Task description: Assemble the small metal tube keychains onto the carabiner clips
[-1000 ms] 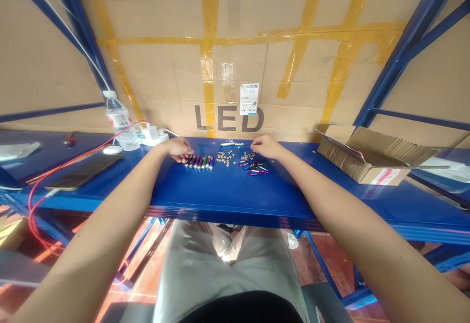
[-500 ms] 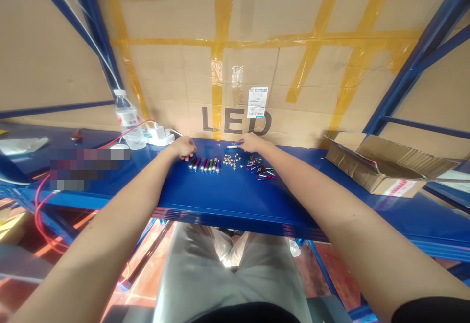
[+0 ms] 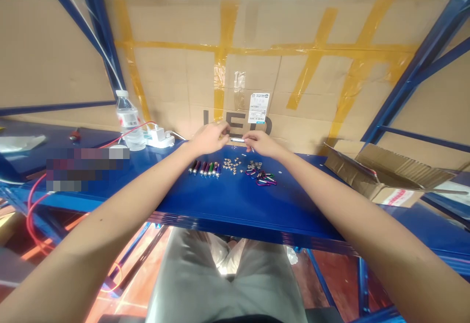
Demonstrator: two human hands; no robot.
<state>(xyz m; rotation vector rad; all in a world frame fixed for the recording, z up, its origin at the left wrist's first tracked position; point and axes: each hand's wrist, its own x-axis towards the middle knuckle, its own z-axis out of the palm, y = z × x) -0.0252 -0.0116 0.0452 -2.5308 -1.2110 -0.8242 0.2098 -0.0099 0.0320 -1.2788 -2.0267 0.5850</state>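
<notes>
Both my hands are raised above the back of the blue shelf [image 3: 235, 200] and hold a small silver tube [image 3: 237, 139] between them. My left hand [image 3: 210, 137] pinches its left end, my right hand [image 3: 259, 143] pinches its right end. Below them on the shelf lie a row of several small coloured tubes [image 3: 204, 168], a scatter of small metal pieces [image 3: 232, 164] and a pile of coloured carabiner clips [image 3: 262, 176].
A taped cardboard sheet marked LED [image 3: 257, 68] stands behind the shelf. A water bottle [image 3: 128, 120], a white power strip [image 3: 158, 138] and a red cable [image 3: 33, 200] lie at the left. An open cardboard box [image 3: 389, 173] sits at the right.
My right hand picked the silver tube up from the back of the shelf. My left hand left the row of coloured tubes and rose to grip the tube's other end.
</notes>
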